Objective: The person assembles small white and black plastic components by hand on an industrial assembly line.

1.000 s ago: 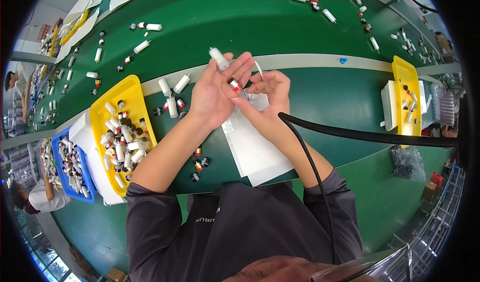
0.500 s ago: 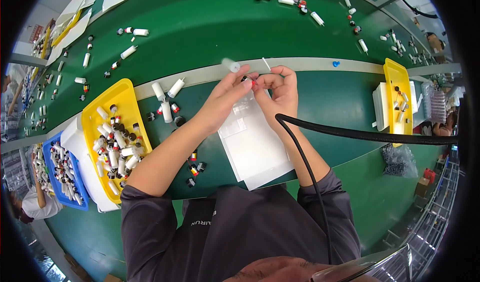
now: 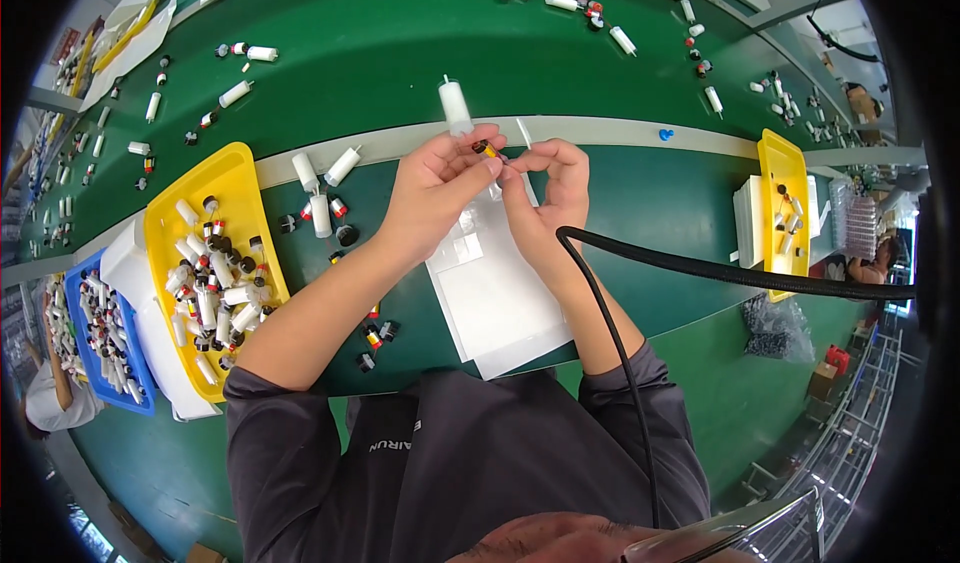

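Near edge of bench: red-yellow piece and black-capped piece lie loose, unhandled. White sheets behind them, right. Left: yellow tray heaped with parts, and loose white cylinders beside it, so plenty remains by my read. Mid-bench, far side of sheets: small yellow-black cylinder between both hands; looks mid-step, not set down. Left hand pinches it. Right hand is narrow, thumb and finger at its near-right end; too small to tell if gripping. Axis runs far-left to near-right, dark end far-left. Farther: translucent-white cylinder at left fingertips, axis near-far, tip far and slightly left.
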Demonstrator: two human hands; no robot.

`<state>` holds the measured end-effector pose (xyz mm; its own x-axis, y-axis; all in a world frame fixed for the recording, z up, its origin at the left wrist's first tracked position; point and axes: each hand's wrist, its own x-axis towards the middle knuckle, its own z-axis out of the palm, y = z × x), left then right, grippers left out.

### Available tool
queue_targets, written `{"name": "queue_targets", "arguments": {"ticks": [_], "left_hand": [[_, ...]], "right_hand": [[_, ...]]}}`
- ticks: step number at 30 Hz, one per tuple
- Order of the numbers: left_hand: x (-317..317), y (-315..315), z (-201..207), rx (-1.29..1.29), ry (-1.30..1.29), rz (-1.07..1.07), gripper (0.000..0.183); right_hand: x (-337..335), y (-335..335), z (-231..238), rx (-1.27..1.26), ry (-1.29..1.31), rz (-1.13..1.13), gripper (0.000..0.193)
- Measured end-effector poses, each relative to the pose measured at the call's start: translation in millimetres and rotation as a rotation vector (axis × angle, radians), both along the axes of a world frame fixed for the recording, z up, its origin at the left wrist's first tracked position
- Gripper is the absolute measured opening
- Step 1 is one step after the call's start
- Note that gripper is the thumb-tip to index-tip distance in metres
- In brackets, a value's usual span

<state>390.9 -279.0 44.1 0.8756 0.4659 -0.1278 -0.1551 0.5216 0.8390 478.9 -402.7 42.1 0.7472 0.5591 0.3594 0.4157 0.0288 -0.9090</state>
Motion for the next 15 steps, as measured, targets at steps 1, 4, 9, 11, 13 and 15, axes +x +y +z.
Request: {"name": "queue_targets", "arguments": {"ticks": [1,4,9,11,13,15], "left_hand": [[0.3,0.2,1.3,0.005,-0.004,0.004,0.035],[-2.3,1.2,-5.9,0.004,-0.013,0.018,0.033],[-3.5,10.7,-8.5,0.047,0.026,0.044,0.032],[-1.3,12.4,-8.6,0.08,0.01,0.024,0.03],[-1.9,13.9,-10.8,0.09,0.007,-0.015,0.031],[-0.6,14.9,-11.2,0.104,0.004,-0.079,0.033]], "right_hand": [[-2.5,1.2,1.9,-0.013,-0.06,-0.016,0.04],[-2.8,0.3,-6.0,-0.076,-0.297,-0.029,0.038],[6.1,1.3,-1.3,-0.077,-0.272,0.049,0.025],[14.2,-1.4,1.6,0.018,0.006,0.115,0.022],[15.9,-4.6,12.7,0.125,0.39,0.228,0.012],[22.0,-8.8,13.8,0.069,0.519,0.254,0.011]]}}
